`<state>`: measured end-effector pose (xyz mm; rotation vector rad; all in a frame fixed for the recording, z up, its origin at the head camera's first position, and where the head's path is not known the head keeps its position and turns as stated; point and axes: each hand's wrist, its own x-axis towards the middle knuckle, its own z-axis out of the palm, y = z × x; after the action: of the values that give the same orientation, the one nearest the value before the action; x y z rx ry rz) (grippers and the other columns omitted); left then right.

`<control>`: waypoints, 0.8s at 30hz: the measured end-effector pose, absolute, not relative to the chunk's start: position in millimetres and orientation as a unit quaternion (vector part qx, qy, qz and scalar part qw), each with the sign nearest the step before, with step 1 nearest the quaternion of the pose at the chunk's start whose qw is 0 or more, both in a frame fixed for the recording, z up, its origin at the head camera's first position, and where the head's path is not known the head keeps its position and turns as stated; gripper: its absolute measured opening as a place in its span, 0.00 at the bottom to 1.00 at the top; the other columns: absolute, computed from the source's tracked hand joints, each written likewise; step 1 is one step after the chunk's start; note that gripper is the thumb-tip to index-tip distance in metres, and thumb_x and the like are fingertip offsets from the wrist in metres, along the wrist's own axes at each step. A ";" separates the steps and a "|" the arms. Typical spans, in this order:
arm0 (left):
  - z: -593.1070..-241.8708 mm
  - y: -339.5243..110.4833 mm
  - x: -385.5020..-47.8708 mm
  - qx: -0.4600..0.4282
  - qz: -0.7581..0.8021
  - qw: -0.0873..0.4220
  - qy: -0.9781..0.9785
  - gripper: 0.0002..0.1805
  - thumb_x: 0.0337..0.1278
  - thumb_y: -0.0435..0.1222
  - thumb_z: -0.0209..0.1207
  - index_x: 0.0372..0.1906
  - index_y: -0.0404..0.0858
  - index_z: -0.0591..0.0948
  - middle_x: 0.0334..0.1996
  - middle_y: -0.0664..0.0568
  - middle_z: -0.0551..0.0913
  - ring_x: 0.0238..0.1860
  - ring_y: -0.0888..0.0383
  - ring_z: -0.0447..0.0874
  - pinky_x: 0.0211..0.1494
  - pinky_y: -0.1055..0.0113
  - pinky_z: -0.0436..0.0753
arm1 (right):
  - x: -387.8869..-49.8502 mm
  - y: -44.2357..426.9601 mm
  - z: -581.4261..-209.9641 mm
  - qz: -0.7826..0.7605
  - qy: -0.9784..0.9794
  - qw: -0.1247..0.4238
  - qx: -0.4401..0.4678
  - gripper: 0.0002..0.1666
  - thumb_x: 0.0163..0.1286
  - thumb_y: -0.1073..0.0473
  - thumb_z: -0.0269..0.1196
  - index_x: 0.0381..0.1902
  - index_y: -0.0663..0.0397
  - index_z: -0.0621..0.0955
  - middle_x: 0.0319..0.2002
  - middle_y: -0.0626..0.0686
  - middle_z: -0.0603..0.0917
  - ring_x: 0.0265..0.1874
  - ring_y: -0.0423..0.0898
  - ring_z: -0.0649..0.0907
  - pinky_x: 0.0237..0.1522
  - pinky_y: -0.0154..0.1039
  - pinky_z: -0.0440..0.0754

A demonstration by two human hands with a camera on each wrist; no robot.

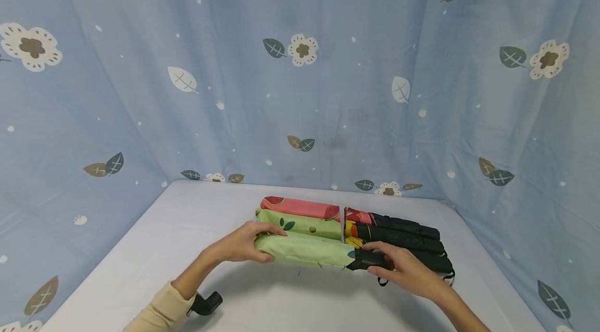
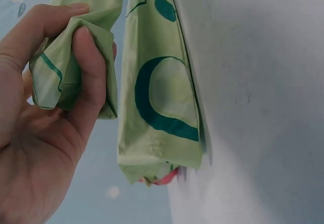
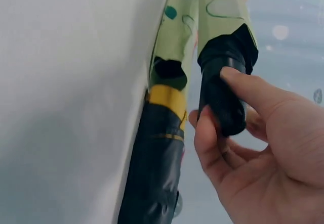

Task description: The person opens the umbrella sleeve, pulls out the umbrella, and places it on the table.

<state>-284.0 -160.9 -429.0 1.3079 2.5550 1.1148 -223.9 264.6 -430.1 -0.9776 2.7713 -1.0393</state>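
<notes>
A folded umbrella (image 1: 307,250) in a light green sleeve is held level by both hands, raised off the table. My left hand (image 1: 246,242) pinches the sleeve's left end between thumb and fingers; in the left wrist view the cloth end (image 2: 76,67) is creased in the grip. My right hand (image 1: 398,268) grips the black handle (image 3: 223,95) at the other end. Just behind it lies another green-sleeved umbrella (image 1: 300,221), with a pink-red one (image 1: 300,207) behind that. To their right, several black umbrellas (image 1: 403,235) with red or yellow patterned ends lie side by side.
All of this is over a white-covered table (image 1: 187,217). A blue printed curtain (image 1: 234,87) encloses the back and sides. By the left cuff is a small black object (image 1: 207,303), probably part of the wrist gear.
</notes>
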 end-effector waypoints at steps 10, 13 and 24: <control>-430.4 -158.6 -285.5 0.428 0.362 0.024 0.828 0.28 0.48 0.39 0.72 0.58 0.58 0.79 0.50 0.61 0.83 0.35 0.67 0.74 0.36 0.73 0.77 | -221.7 245.9 -439.0 -0.283 0.921 -0.057 -0.261 0.30 0.60 0.37 0.67 0.58 0.42 0.81 0.50 0.44 0.85 0.39 0.37 0.82 0.36 0.34 0.80; -431.0 -157.2 -285.7 0.431 0.360 0.019 0.827 0.28 0.48 0.39 0.72 0.58 0.57 0.80 0.51 0.61 0.83 0.36 0.68 0.75 0.37 0.72 0.77 | -220.6 242.3 -441.5 -0.253 0.931 -0.066 -0.254 0.32 0.59 0.34 0.67 0.58 0.41 0.81 0.44 0.40 0.83 0.40 0.37 0.82 0.37 0.35 0.81; -434.4 -155.1 -282.1 0.422 0.364 0.032 0.830 0.28 0.46 0.38 0.73 0.56 0.57 0.79 0.51 0.60 0.83 0.39 0.65 0.74 0.40 0.73 0.75 | -215.4 240.0 -447.6 -0.214 0.922 -0.120 -0.298 0.30 0.66 0.39 0.63 0.58 0.50 0.82 0.45 0.44 0.88 0.39 0.36 0.86 0.36 0.34 0.83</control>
<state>-282.1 -155.1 -434.4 1.2983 2.5541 1.1219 -215.4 240.0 -447.6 -1.0163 3.1427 -0.7301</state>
